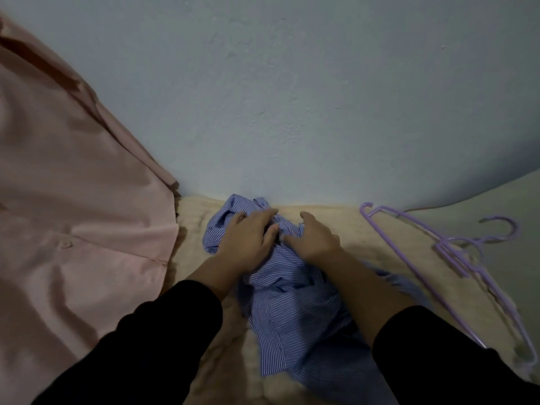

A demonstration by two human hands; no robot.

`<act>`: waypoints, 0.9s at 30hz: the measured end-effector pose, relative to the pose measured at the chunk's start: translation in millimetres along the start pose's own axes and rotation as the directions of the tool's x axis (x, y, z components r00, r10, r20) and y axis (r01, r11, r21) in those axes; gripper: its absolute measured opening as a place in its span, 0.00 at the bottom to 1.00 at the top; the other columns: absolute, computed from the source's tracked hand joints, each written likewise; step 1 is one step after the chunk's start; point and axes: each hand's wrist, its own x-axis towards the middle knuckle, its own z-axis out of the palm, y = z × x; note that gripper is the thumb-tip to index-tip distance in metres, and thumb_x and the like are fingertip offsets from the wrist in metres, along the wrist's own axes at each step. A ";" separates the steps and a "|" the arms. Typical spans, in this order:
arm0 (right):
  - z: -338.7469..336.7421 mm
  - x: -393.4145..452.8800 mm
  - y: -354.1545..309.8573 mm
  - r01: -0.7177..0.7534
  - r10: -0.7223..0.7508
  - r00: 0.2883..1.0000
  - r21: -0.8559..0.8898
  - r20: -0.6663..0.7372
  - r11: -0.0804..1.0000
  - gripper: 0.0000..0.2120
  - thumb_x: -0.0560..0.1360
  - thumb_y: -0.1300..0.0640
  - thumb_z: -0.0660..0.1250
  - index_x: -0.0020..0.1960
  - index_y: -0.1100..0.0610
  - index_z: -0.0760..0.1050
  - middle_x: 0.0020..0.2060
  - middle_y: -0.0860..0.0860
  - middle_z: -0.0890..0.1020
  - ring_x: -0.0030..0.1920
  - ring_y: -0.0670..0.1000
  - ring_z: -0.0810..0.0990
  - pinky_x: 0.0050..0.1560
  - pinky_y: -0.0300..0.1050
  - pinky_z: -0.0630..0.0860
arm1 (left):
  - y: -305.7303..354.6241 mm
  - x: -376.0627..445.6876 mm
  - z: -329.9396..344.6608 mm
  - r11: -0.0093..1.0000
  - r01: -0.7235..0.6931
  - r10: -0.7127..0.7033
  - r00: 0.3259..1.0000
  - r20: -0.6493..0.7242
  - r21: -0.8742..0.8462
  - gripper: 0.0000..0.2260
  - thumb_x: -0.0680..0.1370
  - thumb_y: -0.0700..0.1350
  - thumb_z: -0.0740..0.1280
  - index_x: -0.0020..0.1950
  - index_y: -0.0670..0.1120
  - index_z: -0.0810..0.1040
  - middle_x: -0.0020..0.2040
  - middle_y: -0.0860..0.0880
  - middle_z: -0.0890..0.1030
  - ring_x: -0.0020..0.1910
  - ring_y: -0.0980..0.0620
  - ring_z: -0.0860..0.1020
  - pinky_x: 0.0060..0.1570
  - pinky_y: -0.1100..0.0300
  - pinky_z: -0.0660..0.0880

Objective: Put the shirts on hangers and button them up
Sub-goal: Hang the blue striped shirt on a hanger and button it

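Head view: both hands rest on the crumpled striped shirt on the bed, left hand pressing with fingers fairly straight, right hand spread with fingertips catching the fabric, likely hunting the collar. Purple hangers lie just right of the grip; a pink shirt hangs at left.

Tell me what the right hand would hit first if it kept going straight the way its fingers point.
The right hand lies on the striped shirt, fingers pointing up and left toward the wall. Going straight on, it would probably cross the shirt's bunched top edge, then meet the wall, though depth is hard to judge.
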 end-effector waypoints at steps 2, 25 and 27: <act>1.1 3.7 -0.4 -0.068 0.064 0.987 0.025 0.147 0.997 0.39 0.74 0.45 0.66 0.76 0.57 0.51 0.73 0.55 0.63 0.71 0.57 0.65 0.68 0.51 0.62 | -1.1 4.8 -1.2 0.997 0.039 -0.044 0.996 0.074 0.066 0.20 0.83 0.54 0.49 0.71 0.49 0.68 0.51 0.46 0.83 0.56 0.47 0.78 0.69 0.55 0.57; -177.8 -142.0 -84.5 0.252 0.197 0.777 0.583 -0.598 0.772 0.42 0.71 0.54 0.72 0.76 0.44 0.50 0.73 0.55 0.56 0.70 0.58 0.61 0.68 0.58 0.63 | 148.3 -35.4 -253.8 0.649 0.046 -0.079 0.997 -0.007 -0.759 0.24 0.75 0.29 0.54 0.61 0.53 0.74 0.43 0.41 0.79 0.43 0.46 0.76 0.49 0.53 0.72; -202.8 -157.0 -90.6 0.284 0.097 0.793 0.506 -0.601 0.814 0.24 0.72 0.53 0.70 0.66 0.44 0.69 0.68 0.55 0.67 0.64 0.58 0.69 0.63 0.57 0.69 | 160.3 -45.4 -284.1 0.650 0.010 -0.097 0.993 -0.070 -0.760 0.23 0.75 0.31 0.56 0.60 0.54 0.75 0.44 0.43 0.81 0.43 0.47 0.78 0.46 0.54 0.73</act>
